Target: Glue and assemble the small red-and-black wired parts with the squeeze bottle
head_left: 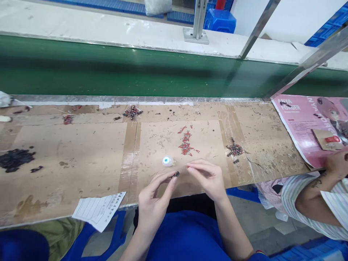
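Note:
My left hand (156,192) is raised over the near edge of the cardboard-covered bench (81,152), its fingertips pinched on a small dark part (175,174). My right hand (208,177) is just to the right of it, fingers drawn together and pointing left toward that part; anything between them is too small to see. A small white round cap with a blue centre (168,161) lies just beyond both hands. A scatter of tiny red parts (186,144) lies further back, and a small heap of dark parts (234,149) sits to the right.
A black pile (15,159) lies at the far left, with more small dark and red bits (132,112) along the back edge. A printed paper (99,210) overhangs the near edge. A green conveyor belt (136,70) runs behind. Another person's arm (318,188) rests by a pink sheet (307,123) on the right.

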`<move>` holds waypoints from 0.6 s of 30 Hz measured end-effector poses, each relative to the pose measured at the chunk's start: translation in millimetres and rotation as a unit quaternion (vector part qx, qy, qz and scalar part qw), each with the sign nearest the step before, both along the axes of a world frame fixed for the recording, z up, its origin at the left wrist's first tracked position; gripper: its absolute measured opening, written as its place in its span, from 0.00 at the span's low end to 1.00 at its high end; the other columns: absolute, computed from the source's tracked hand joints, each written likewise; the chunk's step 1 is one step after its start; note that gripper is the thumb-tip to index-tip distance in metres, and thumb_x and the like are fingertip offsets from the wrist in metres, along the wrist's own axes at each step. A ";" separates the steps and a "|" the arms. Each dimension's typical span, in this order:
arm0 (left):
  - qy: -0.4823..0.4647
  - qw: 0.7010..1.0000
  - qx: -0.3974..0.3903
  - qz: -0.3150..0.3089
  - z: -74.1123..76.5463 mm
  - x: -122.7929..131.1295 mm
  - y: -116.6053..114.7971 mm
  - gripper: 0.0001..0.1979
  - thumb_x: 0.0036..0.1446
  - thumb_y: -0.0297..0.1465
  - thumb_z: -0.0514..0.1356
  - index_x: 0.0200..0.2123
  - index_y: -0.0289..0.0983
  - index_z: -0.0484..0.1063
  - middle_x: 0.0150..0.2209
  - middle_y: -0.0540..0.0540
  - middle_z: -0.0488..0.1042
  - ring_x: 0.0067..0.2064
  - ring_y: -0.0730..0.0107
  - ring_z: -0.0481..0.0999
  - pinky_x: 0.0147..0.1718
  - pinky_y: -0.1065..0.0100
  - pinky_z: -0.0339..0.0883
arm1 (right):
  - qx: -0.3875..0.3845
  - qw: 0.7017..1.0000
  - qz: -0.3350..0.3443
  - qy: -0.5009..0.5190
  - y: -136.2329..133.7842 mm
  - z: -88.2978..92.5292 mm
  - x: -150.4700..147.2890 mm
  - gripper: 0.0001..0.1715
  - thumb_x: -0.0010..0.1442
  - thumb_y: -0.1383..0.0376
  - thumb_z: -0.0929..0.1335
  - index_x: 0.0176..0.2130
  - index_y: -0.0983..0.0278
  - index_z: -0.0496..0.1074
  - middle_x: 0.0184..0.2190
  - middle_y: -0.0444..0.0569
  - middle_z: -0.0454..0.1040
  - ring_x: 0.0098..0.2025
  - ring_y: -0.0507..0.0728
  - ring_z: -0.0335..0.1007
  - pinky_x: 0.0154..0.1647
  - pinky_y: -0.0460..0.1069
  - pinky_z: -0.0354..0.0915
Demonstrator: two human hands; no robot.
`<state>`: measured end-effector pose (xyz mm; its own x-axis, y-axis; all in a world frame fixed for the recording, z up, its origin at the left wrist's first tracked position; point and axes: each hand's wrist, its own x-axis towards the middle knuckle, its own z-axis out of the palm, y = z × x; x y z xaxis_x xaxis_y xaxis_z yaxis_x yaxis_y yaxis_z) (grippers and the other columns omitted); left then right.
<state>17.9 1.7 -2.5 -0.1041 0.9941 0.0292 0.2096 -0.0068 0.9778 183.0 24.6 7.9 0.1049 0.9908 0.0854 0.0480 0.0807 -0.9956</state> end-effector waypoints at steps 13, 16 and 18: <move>0.031 0.996 0.050 -0.067 0.9 -2.9 3.3 0.06 0.59 0.31 0.62 0.39 0.40 0.79 0.38 0.46 0.81 0.41 0.66 0.81 0.44 0.66 0.76 | -0.146 0.984 0.009 0.097 -7.9 4.9 -12.8 0.06 0.49 0.62 0.76 0.30 0.60 0.84 0.32 0.50 0.84 0.35 0.59 0.82 0.39 0.51 0.79; 0.041 0.995 0.054 -0.068 -1.1 -3.7 4.1 0.06 0.59 0.31 0.62 0.39 0.41 0.79 0.38 0.46 0.81 0.40 0.66 0.81 0.44 0.66 0.76 | -0.153 0.985 0.006 0.083 -9.5 3.6 -14.7 0.05 0.48 0.63 0.76 0.30 0.61 0.83 0.31 0.49 0.83 0.34 0.59 0.82 0.38 0.50 0.78; 0.044 0.995 0.049 -0.071 -3.7 -4.9 4.0 0.07 0.59 0.31 0.62 0.39 0.41 0.79 0.38 0.46 0.81 0.41 0.66 0.81 0.45 0.65 0.76 | -0.157 0.985 0.014 0.075 -9.9 2.4 -15.1 0.05 0.49 0.63 0.75 0.30 0.61 0.83 0.31 0.50 0.83 0.35 0.59 0.82 0.38 0.50 0.78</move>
